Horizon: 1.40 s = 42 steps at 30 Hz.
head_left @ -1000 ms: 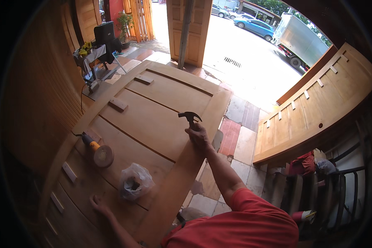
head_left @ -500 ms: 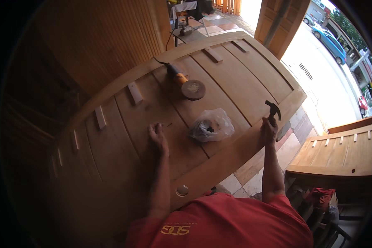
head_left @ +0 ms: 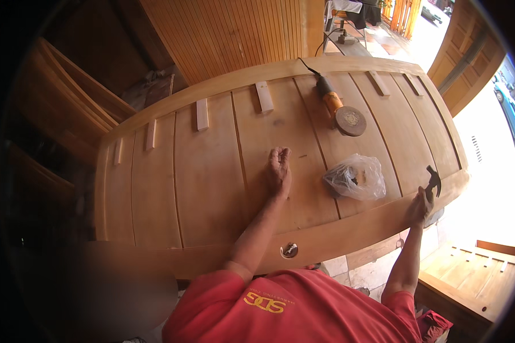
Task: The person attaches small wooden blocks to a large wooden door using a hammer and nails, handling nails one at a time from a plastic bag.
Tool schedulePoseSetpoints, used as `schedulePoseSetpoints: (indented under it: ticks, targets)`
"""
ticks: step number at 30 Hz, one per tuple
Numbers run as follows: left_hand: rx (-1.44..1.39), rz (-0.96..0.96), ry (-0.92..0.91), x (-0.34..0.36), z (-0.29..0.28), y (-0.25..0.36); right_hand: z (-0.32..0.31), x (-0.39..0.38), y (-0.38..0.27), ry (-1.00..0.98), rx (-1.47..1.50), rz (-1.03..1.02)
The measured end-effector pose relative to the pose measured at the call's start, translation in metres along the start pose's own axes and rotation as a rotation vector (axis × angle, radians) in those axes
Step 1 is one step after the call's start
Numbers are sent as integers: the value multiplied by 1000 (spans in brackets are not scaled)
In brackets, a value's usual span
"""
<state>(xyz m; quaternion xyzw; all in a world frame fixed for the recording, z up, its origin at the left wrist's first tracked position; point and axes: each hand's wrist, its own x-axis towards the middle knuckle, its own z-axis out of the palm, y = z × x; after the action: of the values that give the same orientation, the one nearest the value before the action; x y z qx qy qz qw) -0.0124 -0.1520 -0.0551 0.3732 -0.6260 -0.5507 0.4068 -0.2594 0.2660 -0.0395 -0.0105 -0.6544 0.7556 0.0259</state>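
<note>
A wooden panelled door (head_left: 206, 183) lies across the middle of the view, with short wooden blocks (head_left: 202, 114) along its far side. My left hand (head_left: 279, 168) rests on a plank, fingers curled together; whatever they may hold is too small to make out. A small dark nail-like bit (head_left: 302, 156) lies just right of it. My right hand (head_left: 422, 203) grips a claw hammer (head_left: 432, 180), head up, at the near rail toward the right end. Between my hands sits a crumpled clear plastic bag (head_left: 355, 178) with dark contents. Beyond it lies an orange angle grinder (head_left: 335, 106) with a round disc.
A ribbed wooden panel (head_left: 229, 31) stands behind the door, with curved timber (head_left: 74, 80) at left. A cluttered stand (head_left: 346, 23) holds the cord's far end. Another door panel (head_left: 469, 268) lies at lower right; an open doorway shows street and cars (head_left: 509, 114).
The view has swung leftward, bringing the whole door into sight. My left hand has moved forward over the planks and its fingers are curled. My right hand still holds the hammer near the rail.
</note>
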Motion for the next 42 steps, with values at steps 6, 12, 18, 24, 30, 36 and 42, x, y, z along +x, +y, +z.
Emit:
schedulePoseSetpoints:
  ticks: [6,12,18,24,30,36,42]
  targets:
    - [510,278,212,29,-96,-11,-9,4,7,-28,19,-8]
    - [462,237,325,47,-172,-45,-2,-6,1,-49,-20,-11]
    - [468,219,379,54,-164,-51,-6,-4,-3,-48,-28,-34]
    - [413,167,383,57,-162,-53,-8,-8,-7,-43,-98,-2]
    - [276,161,374,70,-170,-70,-5,-3,-2,-29,-98,-42]
    - [216,201,320,64,-172,-60,1,-9,-5,-16,-93,-9]
    - [200,139,308,56,-164,-43,5,-15,-11,28,-91,-6]
